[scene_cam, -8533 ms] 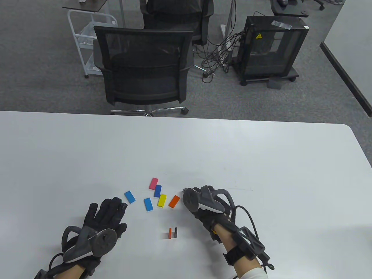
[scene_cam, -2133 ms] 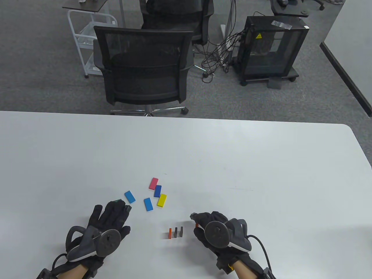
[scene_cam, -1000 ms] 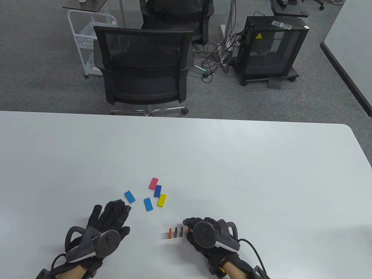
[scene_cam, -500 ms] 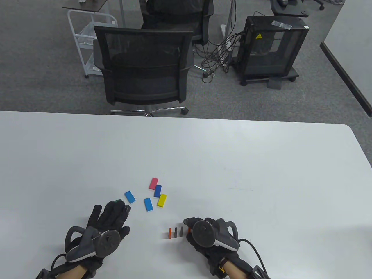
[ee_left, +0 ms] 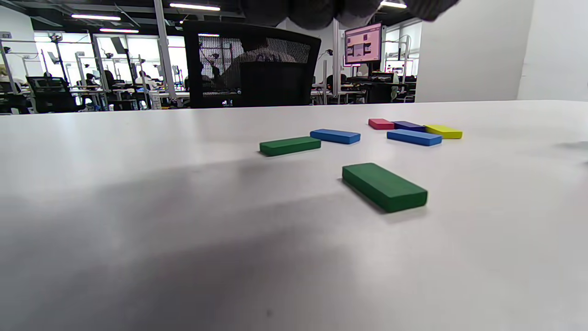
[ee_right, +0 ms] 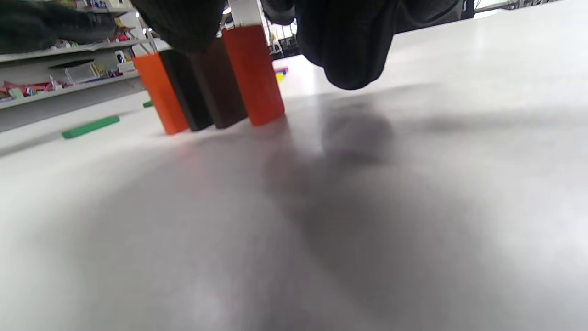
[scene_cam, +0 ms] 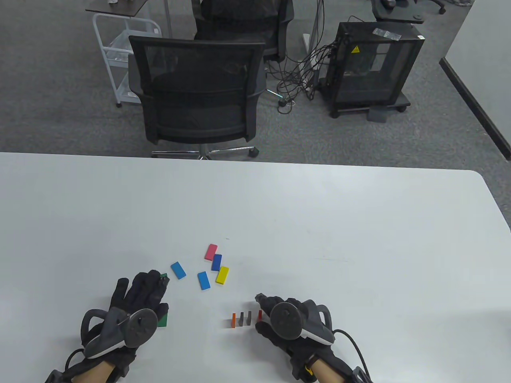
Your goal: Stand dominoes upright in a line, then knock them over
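Near the desk's (scene_cam: 279, 207) front edge, my right hand (scene_cam: 293, 321) has just stood and released the fourth domino (scene_cam: 260, 314), fingers loosening; left hand (scene_cam: 131, 307) lies relaxed.

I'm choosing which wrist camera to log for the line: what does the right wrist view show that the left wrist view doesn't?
Only the right wrist view shows the four upright dominoes: orange domino, two dark ones, and the red-orange domino with the right hand's fingers above. Only the left wrist view shows the near green domino, two blue ones, the pink domino and the office chair. Both show the table and flat green and yellow dominoes.
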`<control>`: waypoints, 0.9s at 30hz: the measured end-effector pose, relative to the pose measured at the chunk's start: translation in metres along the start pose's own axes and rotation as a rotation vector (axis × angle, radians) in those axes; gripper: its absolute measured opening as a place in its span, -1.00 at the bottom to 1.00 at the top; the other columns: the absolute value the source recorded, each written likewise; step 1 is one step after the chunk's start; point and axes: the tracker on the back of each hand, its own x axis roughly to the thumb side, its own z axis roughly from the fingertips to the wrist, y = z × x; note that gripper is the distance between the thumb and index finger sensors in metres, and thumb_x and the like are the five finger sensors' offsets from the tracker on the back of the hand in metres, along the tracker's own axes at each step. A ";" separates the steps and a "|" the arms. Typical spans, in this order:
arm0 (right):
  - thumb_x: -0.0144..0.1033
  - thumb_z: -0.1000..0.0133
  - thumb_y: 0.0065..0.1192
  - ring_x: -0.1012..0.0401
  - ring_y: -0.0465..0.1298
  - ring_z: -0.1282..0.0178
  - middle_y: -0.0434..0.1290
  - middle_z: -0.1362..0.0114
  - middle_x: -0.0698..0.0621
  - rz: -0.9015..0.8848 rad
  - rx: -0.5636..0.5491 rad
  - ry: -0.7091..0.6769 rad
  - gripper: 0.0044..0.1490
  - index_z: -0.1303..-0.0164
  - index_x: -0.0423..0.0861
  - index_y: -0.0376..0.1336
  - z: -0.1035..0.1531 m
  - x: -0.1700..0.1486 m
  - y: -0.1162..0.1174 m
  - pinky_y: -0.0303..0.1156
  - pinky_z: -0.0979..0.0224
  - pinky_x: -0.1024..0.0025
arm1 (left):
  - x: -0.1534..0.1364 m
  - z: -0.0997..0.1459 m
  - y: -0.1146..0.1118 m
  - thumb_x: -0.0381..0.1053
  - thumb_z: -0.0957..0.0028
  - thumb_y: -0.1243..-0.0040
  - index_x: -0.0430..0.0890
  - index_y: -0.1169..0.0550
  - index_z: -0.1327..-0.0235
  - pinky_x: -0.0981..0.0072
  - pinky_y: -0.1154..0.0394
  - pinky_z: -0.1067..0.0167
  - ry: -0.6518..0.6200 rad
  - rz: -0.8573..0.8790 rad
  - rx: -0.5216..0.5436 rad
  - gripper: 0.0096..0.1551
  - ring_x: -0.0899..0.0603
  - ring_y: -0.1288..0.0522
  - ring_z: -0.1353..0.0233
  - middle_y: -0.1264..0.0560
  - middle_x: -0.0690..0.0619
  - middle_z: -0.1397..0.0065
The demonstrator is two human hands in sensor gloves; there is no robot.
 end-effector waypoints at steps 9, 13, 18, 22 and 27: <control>0.03 -0.22 0.13 -0.06 0.42 -0.52 0.25 -0.62 -0.23 0.044 -0.159 0.054 -0.16 -0.66 -0.11 0.09 0.016 -0.019 -0.031 0.11 -0.64 -0.13 | 0.013 -0.014 -0.013 0.23 -0.41 -0.07 -0.14 -0.50 -0.60 -0.01 -0.44 -0.44 0.027 -0.128 -0.091 -0.34 -0.13 -0.66 -0.28 -0.64 -0.07 -0.42; 0.04 -0.23 0.11 -0.07 0.40 -0.53 0.23 -0.63 -0.23 0.074 -0.154 0.062 -0.16 -0.67 -0.11 0.08 0.022 -0.028 -0.034 0.11 -0.64 -0.13 | 0.019 -0.021 -0.019 0.27 -0.38 -0.09 -0.15 -0.48 -0.61 0.05 -0.50 -0.35 0.053 -0.177 -0.154 -0.30 -0.07 -0.69 -0.18 -0.66 -0.05 -0.34; 0.05 -0.24 0.08 -0.07 0.39 -0.54 0.23 -0.64 -0.24 0.083 -0.155 0.055 -0.15 -0.68 -0.11 0.08 0.025 -0.033 -0.031 0.10 -0.65 -0.13 | 0.023 -0.028 -0.026 0.27 -0.38 -0.11 -0.18 -0.39 -0.69 0.05 -0.48 -0.37 0.073 -0.175 -0.254 -0.22 -0.05 -0.67 -0.19 -0.60 -0.10 -0.39; 0.06 -0.24 0.06 -0.07 0.39 -0.55 0.22 -0.64 -0.23 0.088 -0.156 0.048 -0.15 -0.69 -0.11 0.07 0.026 -0.031 -0.029 0.10 -0.65 -0.13 | 0.026 -0.034 -0.029 0.21 -0.39 -0.14 -0.18 -0.34 -0.74 0.08 -0.47 -0.38 0.067 -0.198 -0.293 -0.23 -0.02 -0.64 -0.16 -0.55 -0.12 -0.39; 0.06 -0.24 0.06 -0.08 0.38 -0.55 0.22 -0.65 -0.24 0.089 -0.169 0.034 -0.15 -0.69 -0.11 0.07 0.029 -0.027 -0.031 0.10 -0.65 -0.14 | 0.024 -0.040 -0.030 0.12 -0.40 -0.17 -0.27 -0.29 -0.77 0.09 -0.47 -0.37 0.063 -0.156 -0.330 -0.20 -0.02 -0.64 -0.12 -0.54 -0.16 -0.36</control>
